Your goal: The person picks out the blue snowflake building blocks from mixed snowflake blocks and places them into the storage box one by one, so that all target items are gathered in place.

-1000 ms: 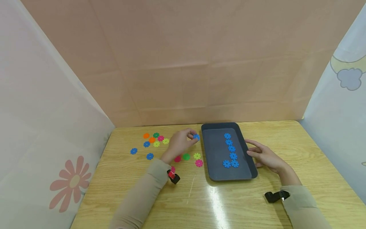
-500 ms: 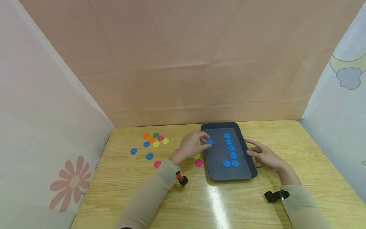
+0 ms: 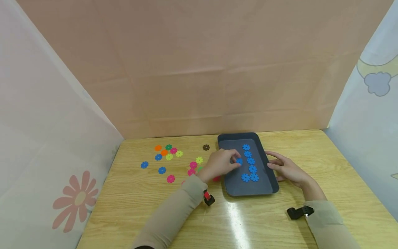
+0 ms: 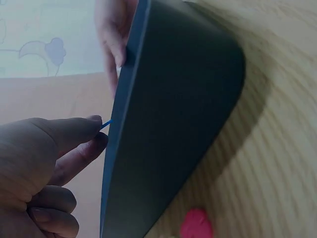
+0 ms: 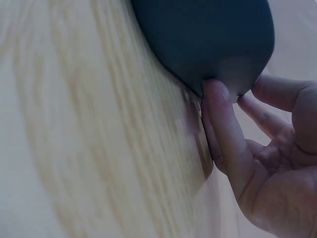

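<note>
My left hand is over the left part of a dark grey tray, pinching a blue notched plastic disc between thumb and finger. In the left wrist view the disc appears edge-on by the tray's rim. Inside the tray, several matching blue discs form a column, with one more beside its lower end. At the tray's right side, my right hand touches the wall with spread, fairly straight fingertips. The right wrist view shows fingers against the tray's outer wall.
Loose notched discs lie left of the tray on the wooden table: blue, orange, pink, yellow, green and a dark brown disc. Some are partly hidden by the left arm. A hanging cloth stands behind.
My left hand has carried the blue disc rightward, from the table left of the tray to over the tray's inside. The right hand has kept its place on the tray's side.
</note>
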Tool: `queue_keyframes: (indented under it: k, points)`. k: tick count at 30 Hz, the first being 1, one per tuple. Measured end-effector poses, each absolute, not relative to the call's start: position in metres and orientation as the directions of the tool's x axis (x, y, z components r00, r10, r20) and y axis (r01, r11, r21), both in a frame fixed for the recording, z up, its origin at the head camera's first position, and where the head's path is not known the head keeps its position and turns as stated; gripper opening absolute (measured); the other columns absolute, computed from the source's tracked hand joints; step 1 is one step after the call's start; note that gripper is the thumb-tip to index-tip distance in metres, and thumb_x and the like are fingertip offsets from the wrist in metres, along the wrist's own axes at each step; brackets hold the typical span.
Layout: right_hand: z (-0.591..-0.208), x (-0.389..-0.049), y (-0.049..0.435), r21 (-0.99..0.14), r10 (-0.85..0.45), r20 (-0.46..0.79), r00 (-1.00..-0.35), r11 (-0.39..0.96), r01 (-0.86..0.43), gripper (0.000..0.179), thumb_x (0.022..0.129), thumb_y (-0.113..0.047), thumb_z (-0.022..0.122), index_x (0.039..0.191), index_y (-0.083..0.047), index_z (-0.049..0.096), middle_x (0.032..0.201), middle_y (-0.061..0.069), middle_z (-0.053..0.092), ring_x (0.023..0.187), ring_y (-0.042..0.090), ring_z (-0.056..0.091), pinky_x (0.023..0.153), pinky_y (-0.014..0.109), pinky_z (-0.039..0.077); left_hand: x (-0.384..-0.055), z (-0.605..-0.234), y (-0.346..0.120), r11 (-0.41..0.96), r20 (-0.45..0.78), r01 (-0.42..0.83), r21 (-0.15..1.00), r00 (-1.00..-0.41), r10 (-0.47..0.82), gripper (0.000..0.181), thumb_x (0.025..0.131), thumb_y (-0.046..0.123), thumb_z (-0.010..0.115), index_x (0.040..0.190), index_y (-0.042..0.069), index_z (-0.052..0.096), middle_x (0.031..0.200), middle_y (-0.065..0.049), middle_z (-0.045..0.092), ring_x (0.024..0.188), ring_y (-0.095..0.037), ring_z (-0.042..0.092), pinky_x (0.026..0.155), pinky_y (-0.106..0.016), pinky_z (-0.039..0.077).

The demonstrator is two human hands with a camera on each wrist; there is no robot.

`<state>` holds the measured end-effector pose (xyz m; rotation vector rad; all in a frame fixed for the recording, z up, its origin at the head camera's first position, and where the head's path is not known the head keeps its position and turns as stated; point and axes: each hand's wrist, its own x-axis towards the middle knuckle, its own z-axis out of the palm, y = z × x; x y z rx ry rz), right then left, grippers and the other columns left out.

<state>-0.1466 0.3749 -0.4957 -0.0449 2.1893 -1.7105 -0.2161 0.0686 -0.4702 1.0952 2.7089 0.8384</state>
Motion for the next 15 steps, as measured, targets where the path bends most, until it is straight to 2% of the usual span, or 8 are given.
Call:
queue_keyframes:
  k: [6,15]
  points:
    - [-0.496,-0.147,0.374,-0.948,-0.249,-0.263,-0.932,0.248,0.201,0.071,0.109,-0.022,0.058,0.166,-0.01,0.018,0.153,0.043,0.028,0.113,0.04,0.065,0.077,0.051,0.061,-0.214,-0.478,0.081,0.623,0.078,0.647,0.439,-0.719,0.691,0.026,0.094,0.035,0.08,0.115,0.021,0.076,0.088,0.017,0.071,0.073,0.007,0.058,0.063,-0.016,0.044]
    - [-0.498,-0.147,0.374,-0.953,-0.258,-0.261,-0.93,0.222,0.206,0.07,0.109,-0.021,0.057,0.166,-0.01,0.017,0.151,0.043,0.03,0.109,0.04,0.067,0.077,0.053,0.061,-0.212,-0.487,0.094,0.657,0.043,0.678,0.329,-0.706,0.707,0.026,0.095,0.04,0.078,0.116,0.025,0.075,0.082,0.02,0.064,0.07,0.004,0.055,0.06,-0.019,0.043]
